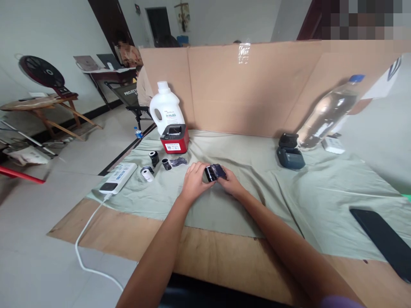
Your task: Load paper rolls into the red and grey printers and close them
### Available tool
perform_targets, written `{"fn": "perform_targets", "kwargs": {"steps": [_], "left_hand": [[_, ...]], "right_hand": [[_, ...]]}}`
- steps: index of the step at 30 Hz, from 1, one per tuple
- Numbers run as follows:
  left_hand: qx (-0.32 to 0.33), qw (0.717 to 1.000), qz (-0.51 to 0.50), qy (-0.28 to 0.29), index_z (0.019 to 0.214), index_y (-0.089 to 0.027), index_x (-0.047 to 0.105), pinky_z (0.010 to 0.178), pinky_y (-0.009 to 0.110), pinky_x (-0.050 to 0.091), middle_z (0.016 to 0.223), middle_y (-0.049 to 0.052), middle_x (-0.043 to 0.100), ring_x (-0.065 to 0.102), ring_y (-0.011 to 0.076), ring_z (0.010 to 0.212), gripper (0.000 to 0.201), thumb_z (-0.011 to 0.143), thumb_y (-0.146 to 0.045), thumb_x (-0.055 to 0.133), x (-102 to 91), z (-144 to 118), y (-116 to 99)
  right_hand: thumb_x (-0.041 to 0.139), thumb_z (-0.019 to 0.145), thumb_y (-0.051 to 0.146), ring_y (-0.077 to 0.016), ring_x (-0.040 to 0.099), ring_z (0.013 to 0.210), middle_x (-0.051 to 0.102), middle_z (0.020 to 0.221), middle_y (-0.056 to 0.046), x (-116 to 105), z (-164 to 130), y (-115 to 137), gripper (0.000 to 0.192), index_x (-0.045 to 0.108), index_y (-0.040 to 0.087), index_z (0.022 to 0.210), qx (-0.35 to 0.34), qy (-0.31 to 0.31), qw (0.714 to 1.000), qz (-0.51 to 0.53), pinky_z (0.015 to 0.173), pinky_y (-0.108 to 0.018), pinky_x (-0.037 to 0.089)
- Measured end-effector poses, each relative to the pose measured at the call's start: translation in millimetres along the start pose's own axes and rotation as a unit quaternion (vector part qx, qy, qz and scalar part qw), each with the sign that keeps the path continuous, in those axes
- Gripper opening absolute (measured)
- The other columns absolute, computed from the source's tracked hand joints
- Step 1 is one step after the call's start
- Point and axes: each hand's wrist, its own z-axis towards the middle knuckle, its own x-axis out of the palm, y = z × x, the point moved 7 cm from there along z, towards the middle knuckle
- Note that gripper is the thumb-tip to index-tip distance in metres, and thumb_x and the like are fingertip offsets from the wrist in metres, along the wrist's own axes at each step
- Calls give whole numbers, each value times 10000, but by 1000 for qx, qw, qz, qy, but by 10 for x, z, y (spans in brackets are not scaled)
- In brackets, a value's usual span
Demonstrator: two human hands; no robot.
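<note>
Black roll [214, 172] sits gripped between both hands [195, 182] on cloth [244, 188]

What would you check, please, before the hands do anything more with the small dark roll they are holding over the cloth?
1. Both hands on the dark roll: ok; the left hand and right hand meet on it from either side.
2. Roll's wrapping fully off: cannot tell; a shiny dark film shows, but fingers cover part of it.
3. Red printer within reach and upright: ok; it stands on the green cloth beyond the left hand.
4. Printer lid open: cannot tell from this angle.
5. Spare rolls apart from the hands: ok; the white paper roll lies to the left, untouched.
6. White cable away from the forearms: ok.
</note>
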Motion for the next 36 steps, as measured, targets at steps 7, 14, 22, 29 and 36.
{"fn": "perform_targets", "kwargs": {"steps": [7,14,22,29,36], "left_hand": [[-39,998,42,3,1129,-212,579,915,394,447,1056,75,637,570,279,1041,459,777,-454,745,20,-6,40],[-28,997,61,36,1111,-210,596,882,391,450,1041,69,646,564,278,1019,437,761,-418,754,113,-11,-51],[11,997,37,68,1115,-199,600,879,383,455,1030,69,637,558,263,1002,413,767,-379,727,169,-29,-151],[10,995,-8,101,1084,-215,623,868,396,460,1008,52,662,578,262,989,405,731,-372,746,196,-29,-142],[-25,980,-135,143,1238,-237,579,951,412,477,1204,70,658,608,281,1105,640,700,-514,789,227,-42,-83]], "right_hand": [[671,755,346,-218,637,902,696,988,-56,20,3,-26,330,648,186,1043,-12,27,999,32,858,-346,488],[647,829,437,-175,578,731,650,819,-24,-78,-25,-79,272,656,181,920,8,-63,997,-35,706,-298,475],[561,888,490,-162,517,673,556,699,1,-28,-62,-79,314,578,201,765,17,-29,997,-71,665,-295,439],[442,968,450,-141,440,600,468,633,22,12,-120,25,339,472,218,723,-20,12,990,-136,602,-287,368],[416,986,442,-134,424,575,467,622,25,30,-147,105,343,444,223,723,-47,12,987,-153,580,-284,351]]}}
